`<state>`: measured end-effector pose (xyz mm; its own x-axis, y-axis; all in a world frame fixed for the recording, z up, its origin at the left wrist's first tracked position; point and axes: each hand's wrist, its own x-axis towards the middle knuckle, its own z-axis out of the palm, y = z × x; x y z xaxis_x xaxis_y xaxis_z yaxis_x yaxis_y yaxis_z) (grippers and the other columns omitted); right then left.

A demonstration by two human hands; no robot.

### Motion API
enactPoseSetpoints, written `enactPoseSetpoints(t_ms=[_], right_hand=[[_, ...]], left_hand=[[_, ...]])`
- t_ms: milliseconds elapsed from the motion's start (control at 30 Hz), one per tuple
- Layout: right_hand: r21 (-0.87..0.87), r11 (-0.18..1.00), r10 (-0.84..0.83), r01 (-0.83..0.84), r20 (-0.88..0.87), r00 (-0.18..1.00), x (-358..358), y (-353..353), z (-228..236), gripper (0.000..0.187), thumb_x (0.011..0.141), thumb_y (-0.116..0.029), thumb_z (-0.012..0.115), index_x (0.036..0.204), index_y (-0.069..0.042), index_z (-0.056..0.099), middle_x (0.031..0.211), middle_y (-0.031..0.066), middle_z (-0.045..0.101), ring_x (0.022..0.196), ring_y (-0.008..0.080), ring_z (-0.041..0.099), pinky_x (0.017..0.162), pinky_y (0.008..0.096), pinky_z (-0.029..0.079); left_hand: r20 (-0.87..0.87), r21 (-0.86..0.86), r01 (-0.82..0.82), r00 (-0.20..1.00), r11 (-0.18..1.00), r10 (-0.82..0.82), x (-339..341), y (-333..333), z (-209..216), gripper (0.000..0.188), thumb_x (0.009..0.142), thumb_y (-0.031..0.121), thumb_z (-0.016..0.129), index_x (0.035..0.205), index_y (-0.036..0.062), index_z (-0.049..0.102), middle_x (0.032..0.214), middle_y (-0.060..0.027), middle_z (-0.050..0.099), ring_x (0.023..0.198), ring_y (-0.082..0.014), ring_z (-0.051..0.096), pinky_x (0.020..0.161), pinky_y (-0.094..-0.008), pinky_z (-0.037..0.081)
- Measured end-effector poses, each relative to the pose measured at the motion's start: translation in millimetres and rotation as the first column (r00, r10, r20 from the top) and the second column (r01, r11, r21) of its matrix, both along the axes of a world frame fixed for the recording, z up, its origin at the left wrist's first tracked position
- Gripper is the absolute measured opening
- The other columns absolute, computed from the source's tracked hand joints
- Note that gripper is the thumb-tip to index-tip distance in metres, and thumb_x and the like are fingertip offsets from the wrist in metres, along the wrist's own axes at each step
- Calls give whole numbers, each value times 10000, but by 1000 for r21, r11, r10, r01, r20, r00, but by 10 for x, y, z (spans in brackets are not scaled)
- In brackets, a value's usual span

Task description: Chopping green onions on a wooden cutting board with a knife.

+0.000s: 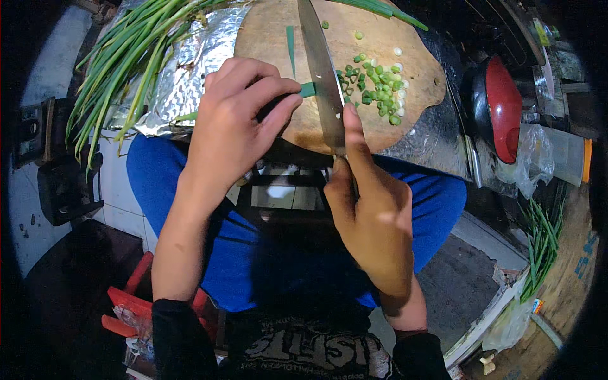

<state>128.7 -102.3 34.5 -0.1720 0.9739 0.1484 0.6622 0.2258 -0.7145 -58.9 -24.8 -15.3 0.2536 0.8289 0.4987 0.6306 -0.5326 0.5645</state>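
A round wooden cutting board [269, 31] lies in front of me. My left hand [235, 120] is closed on a green onion stalk [307, 90], whose cut end sticks out past my fingertips and meets the blade. In my right hand [377, 218] is a kitchen knife [324, 79], its handle mostly hidden in the grip. The forefinger stretches along the blade, which points away from me across the board. Chopped green onion [383, 92], green and pale slices, is heaped right of the blade. A loose strip of leaf [291, 50] lies left of it.
A bunch of green onions [126, 69] spreads over crumpled foil [209, 47] at the left. On the right stand a red and black pan [503, 111] and a plastic bag [536, 158]. More green onions [541, 244] lie at the far right. A red object [130, 304] is lower left.
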Motion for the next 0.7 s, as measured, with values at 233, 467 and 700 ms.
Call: enactPoseSetpoints(t_ms=[233,467,700], right_hand=[[-23,1000,-13,15,65,998,-51,22,-20,660,908,40,636,1531,-36,431,835,225,670,621,284,674,614,371,536],[-62,996,-62,63,23,998,-97,162,-74,619,940,10,600,1533,-44,432,697,207,598,570,298,633,587,371,518],[-73,995,-64,66,31,997,-57,89,38,616,927,19,602,1521,-29,445,697,177,586,566,260,614,588,323,504]], left_hand=[[-12,8,-4,1000,1000,4,20,-4,6,140,794,109,806,914,71,746,896,-49,650,901,-264,624,780,-378,462],[5,-4,26,1000,1000,-26,3,-6,10,130,795,101,802,911,75,748,901,-47,649,902,-263,625,789,-382,464],[-1,4,44,999,999,-44,0,4,-5,138,802,101,797,932,85,757,914,-47,649,931,-264,618,812,-378,452]])
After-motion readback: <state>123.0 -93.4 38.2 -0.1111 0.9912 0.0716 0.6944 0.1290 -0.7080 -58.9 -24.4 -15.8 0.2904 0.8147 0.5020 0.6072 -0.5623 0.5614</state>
